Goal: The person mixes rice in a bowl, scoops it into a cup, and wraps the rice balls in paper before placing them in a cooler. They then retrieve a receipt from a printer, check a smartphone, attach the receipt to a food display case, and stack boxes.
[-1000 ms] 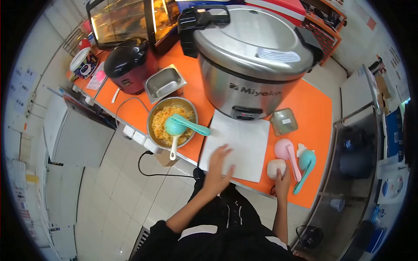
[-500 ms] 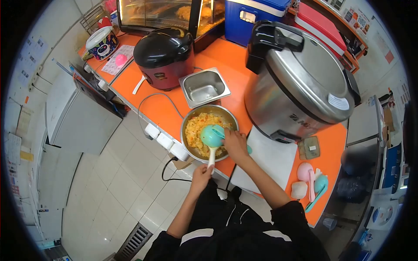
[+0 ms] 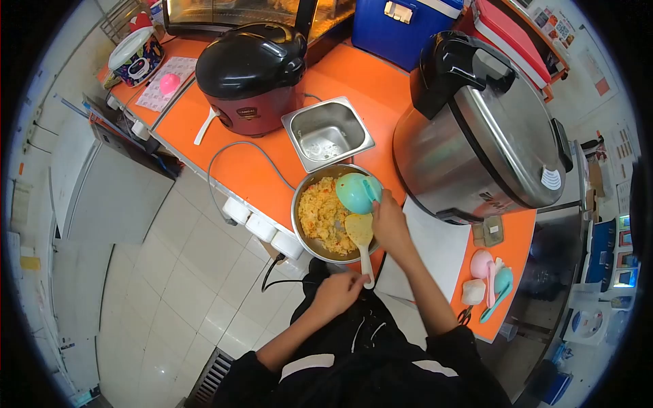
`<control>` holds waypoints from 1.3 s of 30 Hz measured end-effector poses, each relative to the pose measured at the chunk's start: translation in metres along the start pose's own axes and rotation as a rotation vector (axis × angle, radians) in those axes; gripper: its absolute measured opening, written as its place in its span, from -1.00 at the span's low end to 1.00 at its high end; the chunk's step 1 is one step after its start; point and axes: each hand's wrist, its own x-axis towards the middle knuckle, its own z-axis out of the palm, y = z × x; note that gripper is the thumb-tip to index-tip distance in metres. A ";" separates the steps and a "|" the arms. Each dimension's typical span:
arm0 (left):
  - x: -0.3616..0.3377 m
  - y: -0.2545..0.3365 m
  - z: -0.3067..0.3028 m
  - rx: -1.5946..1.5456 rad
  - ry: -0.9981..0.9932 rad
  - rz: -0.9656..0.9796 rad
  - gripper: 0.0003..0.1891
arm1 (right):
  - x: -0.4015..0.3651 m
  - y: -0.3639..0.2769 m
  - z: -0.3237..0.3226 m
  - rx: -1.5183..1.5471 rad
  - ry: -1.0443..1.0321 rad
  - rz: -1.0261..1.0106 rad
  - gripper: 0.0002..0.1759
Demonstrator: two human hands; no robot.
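A metal bowl [image 3: 297, 216] of yellow fried rice [image 3: 321, 212] stands at the counter's front edge. My right hand [image 3: 389, 221] is closed on a teal scoop [image 3: 355, 193], held over the bowl's right side with its rounded back upward. What lies inside the scoop is hidden. A pale rice paddle [image 3: 360, 231] rests its blade in the bowl, its handle crossing the near rim. My left hand [image 3: 339, 294] is below the bowl, fingertips closed at the end of that handle.
Behind the bowl sits a steel pan [image 3: 329, 133], with a red-black rice cooker [image 3: 248, 88] to its left. A large steel cooker [image 3: 469, 143] stands right. Pink scoop [image 3: 482, 264], second teal scoop [image 3: 503, 282] and scissors [image 3: 464, 315] lie at the right. A cable [image 3: 238, 144] crosses the left edge.
The teal scoop has lifted and moved right, off the rice's middle. The paddle has shifted right, its blade now showing beside the scoop. My left hand has moved right and down.
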 end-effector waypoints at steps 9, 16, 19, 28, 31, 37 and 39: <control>0.081 -0.062 -0.060 -0.405 0.982 0.061 -0.65 | 0.003 -0.002 0.046 -0.173 0.101 0.077 -0.73; 0.089 -0.051 -0.065 -0.423 0.794 0.088 -0.64 | 0.020 -0.022 0.059 -0.319 -0.021 0.016 -0.63; 0.098 -0.064 -0.071 -0.452 0.764 0.097 -0.63 | 0.013 -0.027 0.065 -0.319 -0.013 -0.081 -0.64; 0.098 -0.066 -0.078 -0.982 0.635 0.167 -0.64 | -0.017 -0.005 0.039 -0.521 -0.187 -0.453 -0.59; 0.095 -0.063 -0.075 -0.895 0.670 0.150 -0.67 | -0.016 0.000 0.017 -0.528 -0.304 -0.560 -0.61; 0.091 -0.046 -0.070 -0.851 0.723 0.081 -0.69 | -0.009 0.005 -0.015 -0.568 -0.493 -0.399 -0.72; 0.092 -0.045 -0.068 -0.839 0.725 0.071 -0.70 | -0.007 0.007 -0.023 -0.561 -0.473 -0.391 -0.73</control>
